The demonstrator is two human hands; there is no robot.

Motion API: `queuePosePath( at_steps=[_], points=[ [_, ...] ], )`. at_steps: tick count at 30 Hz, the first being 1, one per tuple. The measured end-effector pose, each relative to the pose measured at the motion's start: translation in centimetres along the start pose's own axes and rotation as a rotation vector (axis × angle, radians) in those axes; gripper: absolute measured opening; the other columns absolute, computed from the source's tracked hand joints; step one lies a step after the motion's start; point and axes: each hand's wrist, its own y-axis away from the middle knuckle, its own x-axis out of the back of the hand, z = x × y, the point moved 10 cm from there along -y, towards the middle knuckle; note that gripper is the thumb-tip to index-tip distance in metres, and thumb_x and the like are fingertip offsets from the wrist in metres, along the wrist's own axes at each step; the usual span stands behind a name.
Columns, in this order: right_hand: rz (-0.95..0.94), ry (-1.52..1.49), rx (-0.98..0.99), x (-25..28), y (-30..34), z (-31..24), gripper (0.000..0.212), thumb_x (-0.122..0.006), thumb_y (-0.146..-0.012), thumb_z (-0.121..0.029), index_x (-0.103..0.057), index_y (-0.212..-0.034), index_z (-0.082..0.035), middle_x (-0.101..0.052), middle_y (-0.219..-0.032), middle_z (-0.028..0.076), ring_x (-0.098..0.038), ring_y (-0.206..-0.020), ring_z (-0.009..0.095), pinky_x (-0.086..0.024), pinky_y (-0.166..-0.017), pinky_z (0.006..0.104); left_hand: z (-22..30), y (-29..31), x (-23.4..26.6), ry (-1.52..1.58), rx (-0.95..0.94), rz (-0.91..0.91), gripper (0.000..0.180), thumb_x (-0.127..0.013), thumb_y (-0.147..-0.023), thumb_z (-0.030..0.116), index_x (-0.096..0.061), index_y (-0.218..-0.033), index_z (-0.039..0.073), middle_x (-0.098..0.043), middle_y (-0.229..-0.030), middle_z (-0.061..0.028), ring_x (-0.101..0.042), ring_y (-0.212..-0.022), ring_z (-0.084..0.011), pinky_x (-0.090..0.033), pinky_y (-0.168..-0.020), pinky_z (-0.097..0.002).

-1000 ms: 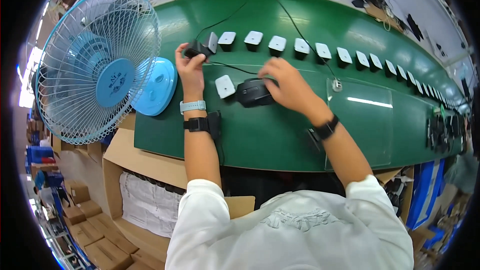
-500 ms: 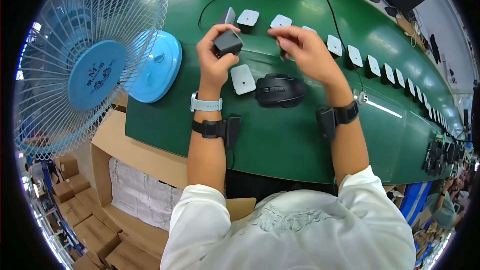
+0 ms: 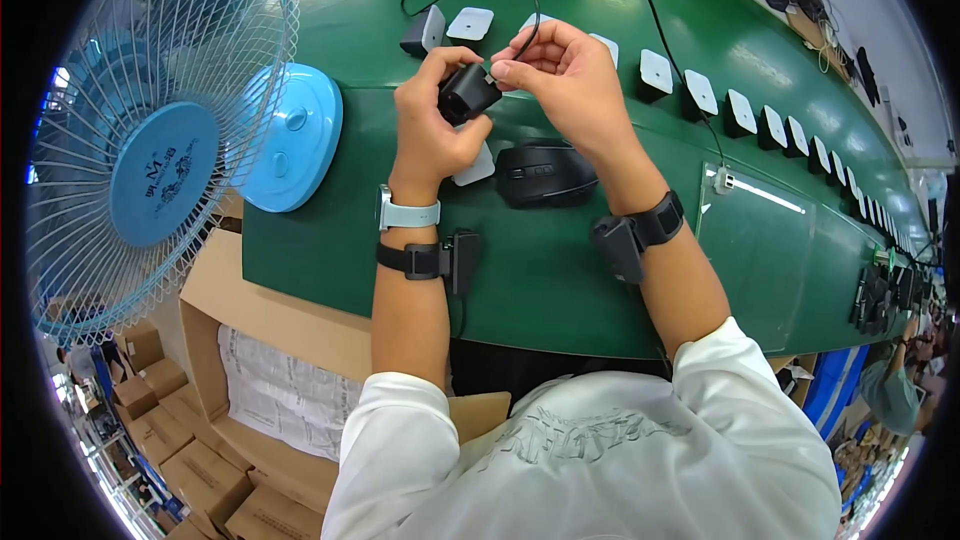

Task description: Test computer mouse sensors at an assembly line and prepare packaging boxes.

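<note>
My left hand [image 3: 428,130] is wrapped round a small black box-shaped device [image 3: 467,96], tilted above the green table. Against the device's right side, my right hand [image 3: 570,85] pinches the plug [image 3: 491,81] of a thin black cable [image 3: 536,12]. The plug's tip meets the device's face; I cannot tell whether it sits inside a socket. Below my hands lies a black computer mouse [image 3: 545,176]. Next to the mouse, a white-topped block [image 3: 477,169] is partly hidden by my left hand.
Several black blocks with white tops [image 3: 701,92] stand in a curving row along the green table [image 3: 560,280]. A blue fan [image 3: 165,172] takes up the left side. An open cardboard box [image 3: 270,310] is below the table's left edge. Another black cable [image 3: 655,15] crosses the far side.
My right hand has moved left and brought the cable plug up to the device. My left hand has turned the device toward it. The cable now arches up over my right hand.
</note>
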Motion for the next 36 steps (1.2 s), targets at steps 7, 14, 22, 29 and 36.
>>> queuePosePath(
  at_steps=[7, 14, 22, 29, 36],
  points=[
    [0.137, 0.115, 0.026, -0.4, 1.0, 0.9, 0.019, -0.075, -0.081, 0.002, -0.060, -0.092, 0.001, -0.071, -0.087, 0.009, -0.069, -0.077, 0.012, -0.058, -0.072, 0.0260, 0.3, 0.2, 0.1, -0.163, -0.013, 0.038, 0.037, -0.066, -0.063, 0.008, -0.059, -0.099, 0.003, -0.064, -0.079, -0.0153, -0.066, -0.069, -0.0321, -0.053, -0.066, -0.0340],
    [-0.094, 0.434, 0.104, -0.9, 2.2, -1.2, 0.047, -0.079, -0.076, -0.003, -0.057, -0.117, -0.001, -0.067, -0.107, 0.011, -0.065, -0.099, 0.019, -0.053, -0.087, 0.0341, 0.1, 0.5, 1.9, -0.165, -0.007, 0.166, 0.038, -0.069, -0.065, 0.005, -0.057, -0.102, 0.003, -0.066, -0.081, -0.0132, -0.067, -0.070, -0.0252, -0.053, -0.066, -0.0334],
    [-0.741, 1.099, 0.038, 0.5, 7.5, 0.6, 0.080, -0.080, -0.066, -0.007, -0.050, -0.140, -0.008, -0.056, -0.134, 0.012, -0.053, -0.123, 0.031, -0.043, -0.104, 0.0395, -4.1, 0.5, 1.1, 0.811, 0.486, 0.366, 0.031, -0.066, -0.082, -0.002, -0.048, -0.107, 0.002, -0.067, -0.109, -0.0203, -0.060, -0.067, -0.0227, -0.050, -0.059, -0.0312],
    [-0.305, 0.010, 0.102, -0.4, 1.2, -1.6, 0.076, -0.080, -0.077, -0.005, -0.045, -0.144, -0.006, -0.054, -0.133, 0.010, -0.053, -0.124, 0.022, -0.043, -0.108, 0.0371, -3.9, 0.2, -1.3, 1.340, 0.504, 0.074, 0.041, -0.046, -0.100, 0.019, -0.044, -0.136, -0.002, -0.062, -0.115, -0.0194, -0.063, -0.102, -0.0336, -0.051, -0.095, -0.0482],
    [-0.076, -0.021, 0.218, 0.6, -0.3, -0.8, 0.077, -0.083, -0.075, -0.009, -0.046, -0.142, -0.004, -0.055, -0.132, 0.013, -0.058, -0.118, 0.023, -0.050, -0.101, 0.0383, -3.6, 0.1, -0.3, 0.791, 0.505, 0.117, 0.062, -0.062, -0.086, -0.011, -0.042, -0.145, -0.007, -0.061, -0.127, -0.0144, -0.063, -0.109, -0.0214, -0.052, -0.096, -0.0303]
  ],
)
